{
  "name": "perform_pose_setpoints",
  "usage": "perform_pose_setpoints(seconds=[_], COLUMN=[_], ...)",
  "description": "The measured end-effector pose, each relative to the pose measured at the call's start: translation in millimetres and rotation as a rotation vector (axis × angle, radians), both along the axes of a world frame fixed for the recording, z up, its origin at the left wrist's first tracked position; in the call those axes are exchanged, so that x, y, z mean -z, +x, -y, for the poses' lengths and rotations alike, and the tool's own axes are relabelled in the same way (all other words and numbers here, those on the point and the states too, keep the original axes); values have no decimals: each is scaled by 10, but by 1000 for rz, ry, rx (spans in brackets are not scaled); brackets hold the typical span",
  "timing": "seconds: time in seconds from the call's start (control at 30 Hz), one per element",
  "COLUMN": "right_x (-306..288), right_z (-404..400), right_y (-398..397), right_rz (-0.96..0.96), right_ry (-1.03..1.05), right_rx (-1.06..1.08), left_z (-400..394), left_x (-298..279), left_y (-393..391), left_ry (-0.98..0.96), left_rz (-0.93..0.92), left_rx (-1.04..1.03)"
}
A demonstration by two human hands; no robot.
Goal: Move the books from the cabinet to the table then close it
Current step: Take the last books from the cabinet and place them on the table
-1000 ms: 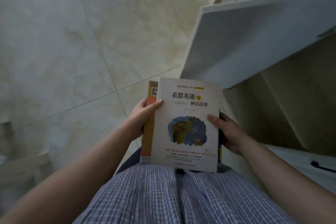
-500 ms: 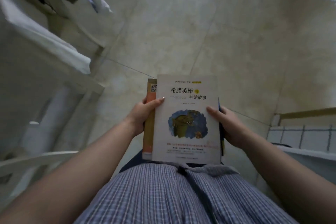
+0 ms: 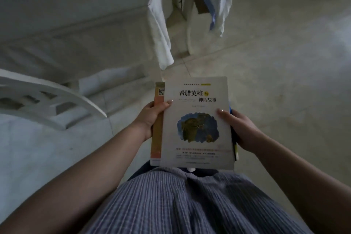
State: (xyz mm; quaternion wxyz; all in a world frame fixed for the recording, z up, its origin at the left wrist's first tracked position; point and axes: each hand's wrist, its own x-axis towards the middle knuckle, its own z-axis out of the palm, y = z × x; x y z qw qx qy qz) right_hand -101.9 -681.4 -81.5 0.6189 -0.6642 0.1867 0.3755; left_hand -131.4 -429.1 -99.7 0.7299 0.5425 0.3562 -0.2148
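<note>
I hold a small stack of books point(image 3: 197, 121) flat in front of my waist. The top book is white with dark Chinese lettering and a blue-and-gold picture. An orange-yellow book point(image 3: 157, 129) sticks out under it on the left, and a blue edge shows on the right. My left hand point(image 3: 152, 116) grips the stack's left side, thumb on the white cover. My right hand point(image 3: 241, 129) grips the right side, thumb on top. The cabinet is out of view.
A white chair back point(image 3: 47, 104) curves in at the left. Further ahead stands a chair or rack point(image 3: 188, 15) draped with white cloth point(image 3: 161, 30). A white bed or sofa edge point(image 3: 76, 30) runs across the upper left. Beige tiled floor point(image 3: 284, 62) spreads to the right.
My view has swung away from the open cabinet, across the floor, to the white furniture and draped cloth. The books stay in both hands in the same grip.
</note>
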Motion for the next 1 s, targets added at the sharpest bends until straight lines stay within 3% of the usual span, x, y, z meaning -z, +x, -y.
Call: perform_pose_setpoints(seconds=[0.23,0.43,1.0], right_x=[-46,10,-89], right_z=[-680,-1460,-4068], right_y=[901,1479,3444], right_rz=[6,3,34], right_ry=[-54,-50,-6], right_rx=[-276,-374,-511], left_z=[-468,-1093,-3495], left_x=[-69,-49,-391], left_y=[148,454,2186], left_ry=[-6,14,43], left_rz=[15,10,-15], left_rx=[-266,-397,-511])
